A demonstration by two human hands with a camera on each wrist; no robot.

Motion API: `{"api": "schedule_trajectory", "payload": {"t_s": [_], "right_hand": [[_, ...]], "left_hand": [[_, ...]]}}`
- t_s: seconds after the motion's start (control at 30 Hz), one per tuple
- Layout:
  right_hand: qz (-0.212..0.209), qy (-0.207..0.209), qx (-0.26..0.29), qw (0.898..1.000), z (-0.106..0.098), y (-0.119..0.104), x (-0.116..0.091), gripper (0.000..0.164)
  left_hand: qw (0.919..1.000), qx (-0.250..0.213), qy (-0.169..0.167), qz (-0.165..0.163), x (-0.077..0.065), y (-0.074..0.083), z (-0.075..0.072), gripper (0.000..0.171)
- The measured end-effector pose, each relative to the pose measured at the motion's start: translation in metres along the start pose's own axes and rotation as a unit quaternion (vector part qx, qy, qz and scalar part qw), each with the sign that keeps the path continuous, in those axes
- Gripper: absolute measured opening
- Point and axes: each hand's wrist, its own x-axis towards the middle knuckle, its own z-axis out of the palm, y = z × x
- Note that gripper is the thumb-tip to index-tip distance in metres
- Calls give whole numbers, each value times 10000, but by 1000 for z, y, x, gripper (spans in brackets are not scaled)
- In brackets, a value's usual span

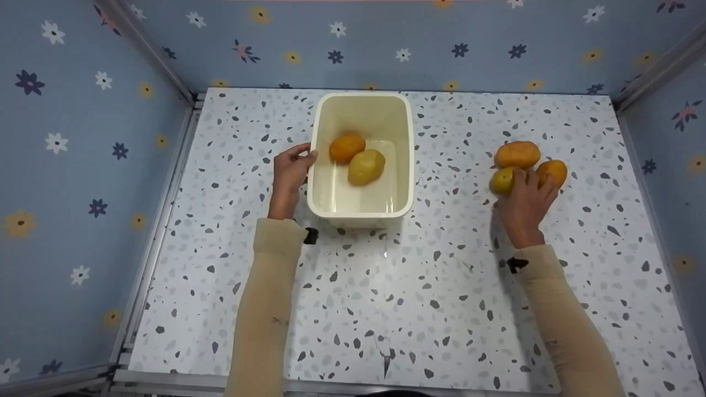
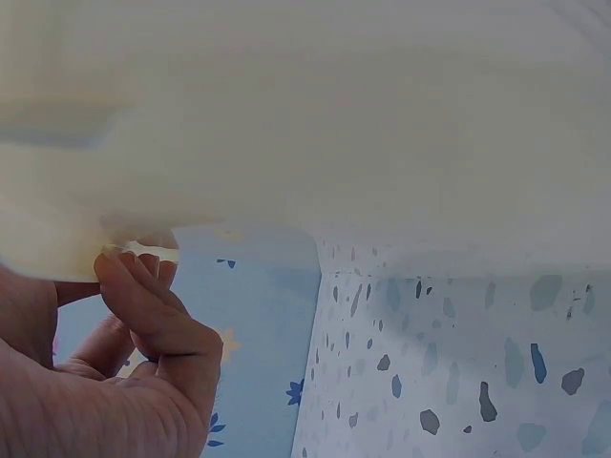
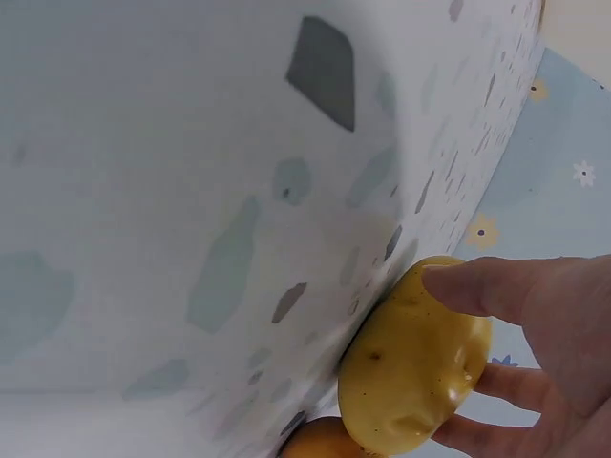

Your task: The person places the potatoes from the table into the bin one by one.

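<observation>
A cream plastic bin (image 1: 361, 216) stands at the back middle of the table. My left hand (image 1: 290, 172) pinches its left rim, and in the left wrist view the fingers (image 2: 143, 296) are bent at the rim's edge. Inside lie a yellow potato (image 1: 366, 167) and an orange, rounded potato-like piece (image 1: 347, 148), side by side. At the right, my right hand (image 1: 527, 207) grips another yellow potato (image 3: 412, 363), thumb on one side and fingers on the other. Two orange potato-like pieces (image 1: 517, 154) (image 1: 553, 173) lie close around that hand.
The speckled white table (image 1: 353, 309) carries everything. Blue flowered panels (image 1: 375, 49) rise behind it and at both sides, with metal framing (image 1: 160, 237) along the left edge. A wide stretch of tabletop lies between the bin and the right-hand pieces.
</observation>
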Motion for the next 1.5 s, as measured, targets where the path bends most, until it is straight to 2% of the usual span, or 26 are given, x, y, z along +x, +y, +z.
{"api": "schedule_trajectory", "payload": {"t_s": [0.13,0.57,0.9,1.17,1.5], "right_hand": [[-109,271,-109,9995,4,3,1,49],[-184,450,-291,9984,12,8,4,48],[-152,187,-217,9995,10,6,6,46],[-311,471,-163,9983,12,7,7,38],[-294,154,-176,9993,8,9,5,44]], "left_hand": [[10000,-7,34,17,0,-1,0,38],[9999,-40,116,17,1,-2,0,36],[10000,53,82,1,2,0,0,38],[9999,-64,98,57,2,0,2,37],[9999,-6,112,-79,1,-1,1,37]]}}
